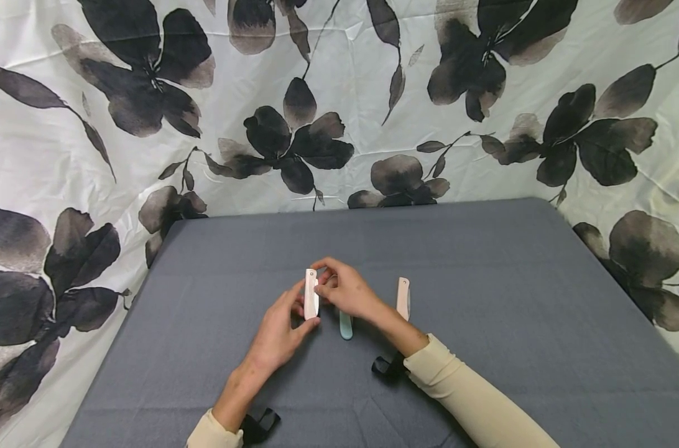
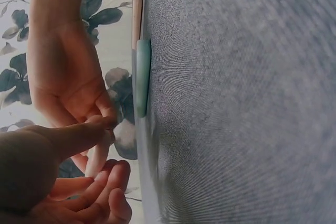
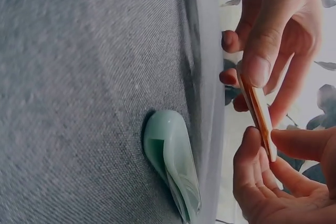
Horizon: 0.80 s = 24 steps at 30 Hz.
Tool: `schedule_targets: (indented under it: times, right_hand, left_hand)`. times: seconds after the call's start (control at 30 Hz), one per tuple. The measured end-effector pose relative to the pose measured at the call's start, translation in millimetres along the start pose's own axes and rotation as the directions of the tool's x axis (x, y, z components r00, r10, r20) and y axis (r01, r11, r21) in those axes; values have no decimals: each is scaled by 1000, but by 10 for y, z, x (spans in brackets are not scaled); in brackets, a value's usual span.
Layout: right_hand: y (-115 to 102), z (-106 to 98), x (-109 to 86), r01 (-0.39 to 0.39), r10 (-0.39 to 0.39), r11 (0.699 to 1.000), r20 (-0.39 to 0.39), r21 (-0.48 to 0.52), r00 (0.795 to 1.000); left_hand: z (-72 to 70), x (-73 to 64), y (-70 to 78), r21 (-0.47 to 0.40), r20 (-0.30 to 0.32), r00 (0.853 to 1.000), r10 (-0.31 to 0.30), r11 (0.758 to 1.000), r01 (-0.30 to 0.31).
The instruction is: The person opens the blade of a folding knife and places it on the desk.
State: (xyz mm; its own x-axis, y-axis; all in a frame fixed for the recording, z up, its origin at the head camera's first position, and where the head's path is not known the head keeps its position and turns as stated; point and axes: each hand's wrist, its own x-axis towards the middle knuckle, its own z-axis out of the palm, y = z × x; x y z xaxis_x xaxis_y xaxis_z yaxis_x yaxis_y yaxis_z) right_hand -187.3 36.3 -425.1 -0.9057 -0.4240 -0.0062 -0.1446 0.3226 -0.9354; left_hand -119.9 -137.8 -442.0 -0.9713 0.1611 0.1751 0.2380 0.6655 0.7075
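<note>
A folding knife (image 1: 310,295) with a pale pink handle is held upright between both hands over the table, a silvery blade strip along its right side. My left hand (image 1: 275,336) grips it, thumb at the lower end and fingers behind. The fingers of my right hand (image 1: 347,289) pinch its upper part; the right wrist view shows thumb and fingertips at one end of the knife (image 3: 258,116). Beneath the right hand lies a mint green folding knife (image 3: 176,156), partly hidden by that hand in the head view.
A second pale pink folding knife (image 1: 403,297) lies to the right, its lower end behind the right forearm. Black straps (image 1: 387,368) show at both wrists. Grey cloth covers the table (image 1: 485,261); a floral curtain (image 1: 384,143) hangs behind it.
</note>
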Motion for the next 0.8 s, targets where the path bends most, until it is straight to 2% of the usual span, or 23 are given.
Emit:
schedule_targets:
  times: [0.13,0.37,0.53,0.67,0.8]
  right_hand:
    - [-3,-9,2,-6,4,994,19,112,1000]
    - [37,-34,15,-13,7,983,35,182,999]
    - [68,-46,5,-18,11,974,32,224,999]
    - [86,-43,-1,-4,-2,972,24,235,1000]
    - [83,-27,-11,5,-12,969,25,248,1000]
  left_hand:
    - [-7,14,13,-30,-11,1000,-10,1000,9]
    - [-17,22,31,-68,-23,1000,-11,998,9]
    - [-17,23,27,-136,-22,999,-35,990,32]
    - [-13,50,19,-225,-25,995,-96,970,88]
    - [-4,74,6,-313,-29,989,-147,941,130]
